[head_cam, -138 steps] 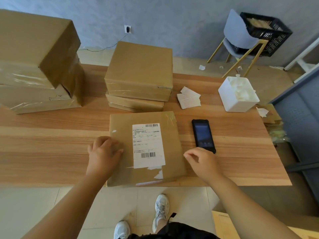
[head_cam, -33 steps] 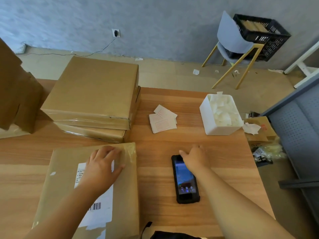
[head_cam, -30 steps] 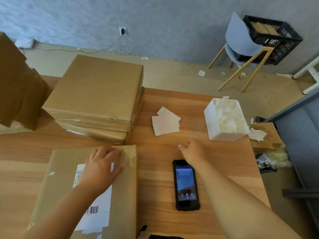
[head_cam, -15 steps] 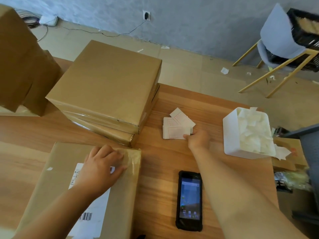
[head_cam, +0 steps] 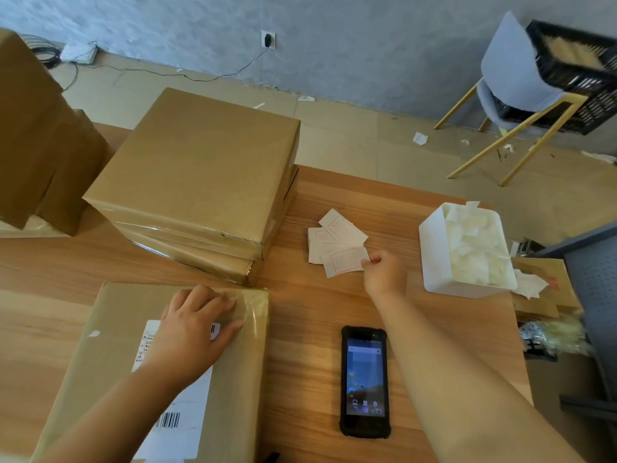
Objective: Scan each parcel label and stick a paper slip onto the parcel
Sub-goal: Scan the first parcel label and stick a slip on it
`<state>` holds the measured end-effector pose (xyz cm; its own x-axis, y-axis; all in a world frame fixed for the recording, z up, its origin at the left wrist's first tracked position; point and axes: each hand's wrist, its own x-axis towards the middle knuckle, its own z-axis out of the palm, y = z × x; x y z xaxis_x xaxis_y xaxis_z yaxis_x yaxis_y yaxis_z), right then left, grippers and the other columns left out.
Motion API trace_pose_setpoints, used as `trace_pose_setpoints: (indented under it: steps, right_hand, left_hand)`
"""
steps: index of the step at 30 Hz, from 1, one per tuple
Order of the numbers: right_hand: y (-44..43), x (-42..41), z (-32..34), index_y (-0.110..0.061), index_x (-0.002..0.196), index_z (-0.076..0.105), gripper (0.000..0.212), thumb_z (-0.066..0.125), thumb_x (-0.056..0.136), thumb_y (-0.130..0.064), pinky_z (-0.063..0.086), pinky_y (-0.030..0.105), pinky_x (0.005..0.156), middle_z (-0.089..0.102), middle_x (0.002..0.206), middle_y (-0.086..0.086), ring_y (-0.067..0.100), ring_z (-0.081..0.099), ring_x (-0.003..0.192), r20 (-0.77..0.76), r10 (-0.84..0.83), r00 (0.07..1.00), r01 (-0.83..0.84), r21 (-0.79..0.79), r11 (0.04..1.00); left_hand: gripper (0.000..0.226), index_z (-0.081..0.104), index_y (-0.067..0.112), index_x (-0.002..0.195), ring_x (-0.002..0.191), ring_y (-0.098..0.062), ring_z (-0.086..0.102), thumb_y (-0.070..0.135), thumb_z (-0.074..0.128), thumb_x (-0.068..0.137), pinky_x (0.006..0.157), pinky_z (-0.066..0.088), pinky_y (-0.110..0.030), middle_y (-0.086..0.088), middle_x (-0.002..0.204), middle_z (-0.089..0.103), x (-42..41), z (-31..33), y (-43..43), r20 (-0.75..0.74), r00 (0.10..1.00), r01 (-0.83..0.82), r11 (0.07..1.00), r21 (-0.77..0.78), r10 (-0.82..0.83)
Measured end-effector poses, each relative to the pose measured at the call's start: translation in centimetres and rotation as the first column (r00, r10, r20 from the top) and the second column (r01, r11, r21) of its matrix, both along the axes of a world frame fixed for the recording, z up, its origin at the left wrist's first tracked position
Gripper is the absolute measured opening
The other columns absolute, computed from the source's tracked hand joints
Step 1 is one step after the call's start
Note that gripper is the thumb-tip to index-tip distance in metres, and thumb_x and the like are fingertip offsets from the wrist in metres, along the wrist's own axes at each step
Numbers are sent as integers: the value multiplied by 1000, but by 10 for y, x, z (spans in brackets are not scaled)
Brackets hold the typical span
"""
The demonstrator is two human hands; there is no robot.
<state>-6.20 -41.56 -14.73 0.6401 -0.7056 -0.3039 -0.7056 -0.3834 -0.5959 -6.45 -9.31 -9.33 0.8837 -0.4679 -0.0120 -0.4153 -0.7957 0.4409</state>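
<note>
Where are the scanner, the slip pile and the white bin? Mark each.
scanner (head_cam: 365,379), head view, on its lit screen.
slip pile (head_cam: 334,248), head view, on a middle slip.
white bin (head_cam: 434,259), head view, on its left wall.

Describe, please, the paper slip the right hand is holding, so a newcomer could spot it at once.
On the wooden table, find the white bin of paper scraps near the right edge. Left of it lies a fan of white slips. The one meant is the nearest slip, the only one pinched at its corner by the right hand.
</note>
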Motion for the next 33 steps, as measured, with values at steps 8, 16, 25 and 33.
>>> trace_pose_setpoints:
  steps: [8,16,25,33]
  right_hand:
    - [26,-25,40,-20,96,59,4,59,92,-18,50,23,57,67,89,-4,7,62,72,247,-178,953,115,247,962]
    - [99,-72,89,-16,88,68,15,64,87,-2,44,18,44,73,73,-3,5,60,54,405,-47,913,-204,553,808]
    - [179,-99,114,-15,82,75,14,67,84,-4,41,21,51,62,76,11,14,47,59,357,204,912,-391,600,698]
    - [233,-111,120,-12,90,66,5,69,86,-12,42,17,50,71,75,-4,5,55,58,412,53,910,-319,612,724]
  left_hand:
    - [34,70,12,107,104,-27,57,21,77,75,83,45,-33,-3,110,63,-8,11,12,-102,995,4,998,-68,-11]
    - [23,67,26,103,92,7,54,35,66,83,74,37,-2,18,101,60,-33,34,41,-264,964,-111,953,-282,34]
    - [13,60,49,93,77,0,60,40,63,84,55,48,-12,29,90,63,-47,60,72,-513,858,-261,845,-467,-19]
    - [10,67,20,76,56,-1,61,14,65,85,52,46,-12,9,68,69,-57,61,93,-585,811,-336,789,-515,-37]
